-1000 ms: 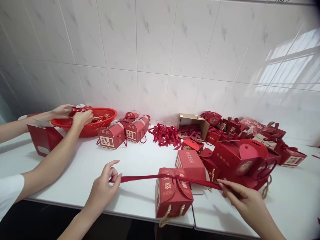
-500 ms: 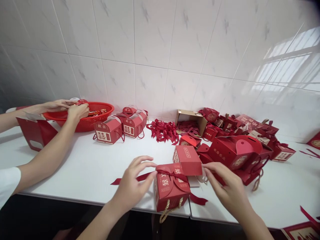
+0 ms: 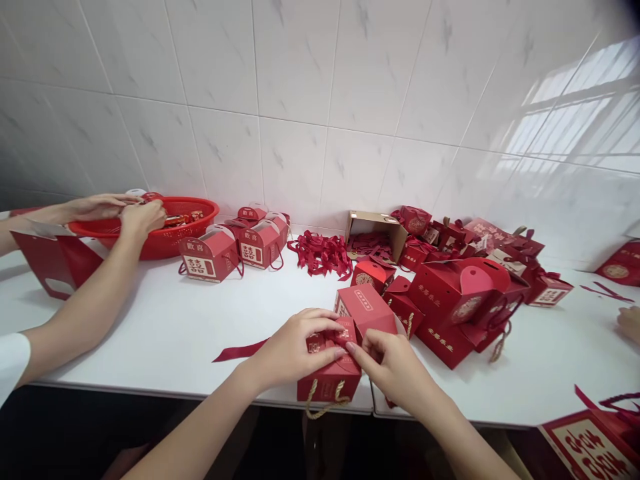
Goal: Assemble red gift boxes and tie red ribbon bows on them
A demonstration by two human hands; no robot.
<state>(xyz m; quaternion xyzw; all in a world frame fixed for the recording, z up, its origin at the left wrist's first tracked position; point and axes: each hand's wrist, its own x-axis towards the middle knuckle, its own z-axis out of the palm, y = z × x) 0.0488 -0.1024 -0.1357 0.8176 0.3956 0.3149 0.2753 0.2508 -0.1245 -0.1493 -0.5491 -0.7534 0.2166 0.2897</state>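
Note:
A small red gift box [image 3: 327, 388] with a gold rope handle stands at the table's front edge, with a dark red ribbon [image 3: 240, 351] across its top. My left hand [image 3: 297, 347] lies over the box's top left side, thumb and fingers closed around the ribbon at the middle. From the right, my right hand [image 3: 395, 367] pinches the ribbon at the same spot, fingertips almost touching my left thumb. My fingers partly hide the ribbon's crossing. Directly behind stands another red box [image 3: 367, 307], its right end partly covered by my right hand.
At left, another person's hands [image 3: 143, 217] work over a red plastic basket [image 3: 200, 230] holding wrapped sweets. Red boxes [image 3: 213, 253], a ribbon heap [image 3: 320, 253], an open cardboard box [image 3: 395, 230] and piled red gift boxes [image 3: 445, 313] line the back. Another hand [image 3: 630, 323] shows at far right.
Both my hands have come together over the box top; my right hand has moved left from beside the rear box to the ribbon. The view has shifted slightly. A hand has appeared at far right.

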